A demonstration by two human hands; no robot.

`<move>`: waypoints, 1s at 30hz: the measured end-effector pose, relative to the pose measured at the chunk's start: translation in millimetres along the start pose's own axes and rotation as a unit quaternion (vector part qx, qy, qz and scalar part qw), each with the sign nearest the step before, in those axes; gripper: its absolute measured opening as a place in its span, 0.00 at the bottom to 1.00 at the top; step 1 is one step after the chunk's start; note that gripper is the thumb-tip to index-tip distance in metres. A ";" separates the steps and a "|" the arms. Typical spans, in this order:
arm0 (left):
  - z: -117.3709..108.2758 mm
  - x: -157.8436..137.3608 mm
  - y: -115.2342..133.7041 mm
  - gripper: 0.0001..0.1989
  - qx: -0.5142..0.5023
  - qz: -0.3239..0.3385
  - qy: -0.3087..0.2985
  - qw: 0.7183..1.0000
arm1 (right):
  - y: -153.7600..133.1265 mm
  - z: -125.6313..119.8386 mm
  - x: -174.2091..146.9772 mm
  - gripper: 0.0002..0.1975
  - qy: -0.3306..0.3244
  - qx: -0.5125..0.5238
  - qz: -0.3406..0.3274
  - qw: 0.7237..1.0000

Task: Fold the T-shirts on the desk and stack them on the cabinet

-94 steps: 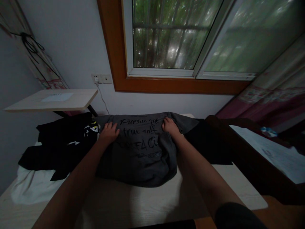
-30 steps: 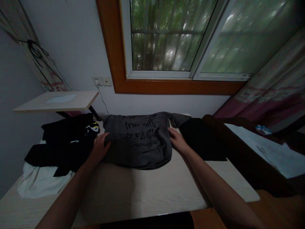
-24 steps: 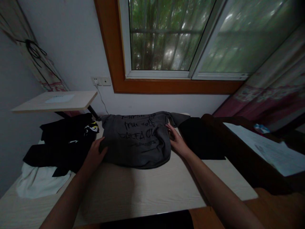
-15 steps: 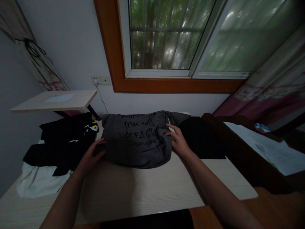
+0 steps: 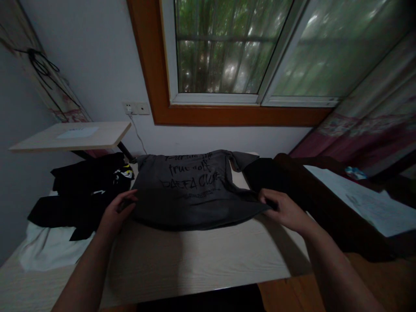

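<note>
A dark grey T-shirt (image 5: 195,208) with black lettering lies spread on the pale wooden table (image 5: 208,255), its hem towards me. My right hand (image 5: 284,210) is closed on the hem's right corner and holds it out to the side, slightly raised. At the shirt's left edge, my left hand (image 5: 118,212) has its fingers curled in with the thumb close to them, on the cloth near the lower left corner. The right sleeve (image 5: 242,160) lies loosely bent at the far side.
Black clothes (image 5: 81,199) are heaped over a white cloth (image 5: 53,247) on the left. A small raised shelf (image 5: 107,134) stands behind them. Folded black fabric (image 5: 276,177) lies right of the shirt, beside dark brown furniture (image 5: 338,216) bearing a pale sheet (image 5: 354,195).
My right hand has moved right and towards me, taking the hem's corner and drawing the bunched side out flat. My left hand has shifted slightly, its fingers curling in at the shirt's edge.
</note>
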State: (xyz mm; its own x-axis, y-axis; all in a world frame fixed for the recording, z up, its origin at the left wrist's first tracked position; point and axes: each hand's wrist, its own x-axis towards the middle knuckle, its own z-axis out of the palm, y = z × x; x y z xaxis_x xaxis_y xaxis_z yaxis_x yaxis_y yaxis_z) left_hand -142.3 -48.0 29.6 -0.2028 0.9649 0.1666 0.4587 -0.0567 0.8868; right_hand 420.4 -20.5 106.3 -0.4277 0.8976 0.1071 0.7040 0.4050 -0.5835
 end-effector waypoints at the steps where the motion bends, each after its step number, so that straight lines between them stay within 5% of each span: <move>1: -0.2 -1.5 3.1 0.29 -0.013 -0.017 0.001 1.000 | -3.2 -4.3 -4.5 0.09 -0.051 0.020 0.027 0.998; 5: 1.0 -5.7 14.0 0.30 -0.040 -0.055 -0.009 0.998 | -12.6 -12.7 -13.3 0.20 -0.198 0.134 0.111 0.965; 9: 1.1 -4.8 11.3 0.29 -0.043 -0.047 -0.007 0.998 | -15.9 -13.7 -3.0 0.26 -0.242 0.184 0.146 0.941; 15: -1.3 -1.2 -3.0 0.30 -0.080 0.053 -0.051 0.994 | -18.2 5.1 37.6 0.23 -0.192 0.163 0.100 0.962; 23: 8.0 6.9 -8.0 0.32 0.146 0.158 -0.005 0.977 | 10.6 50.7 76.3 0.10 -0.129 -0.020 0.017 0.991; 30: 17.0 8.7 -14.8 0.37 0.149 0.183 0.013 0.972 | 27.0 58.9 75.1 0.08 -0.115 0.010 0.070 0.991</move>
State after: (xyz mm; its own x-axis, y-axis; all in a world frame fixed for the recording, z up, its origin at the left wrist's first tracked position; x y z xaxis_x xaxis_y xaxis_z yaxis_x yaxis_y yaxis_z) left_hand -136.1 -34.4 10.6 -0.0001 0.8872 0.4614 0.7333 -0.3136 0.6032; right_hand 373.9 47.6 51.2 -0.4454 0.8808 -0.1607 0.7548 0.2729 -0.5965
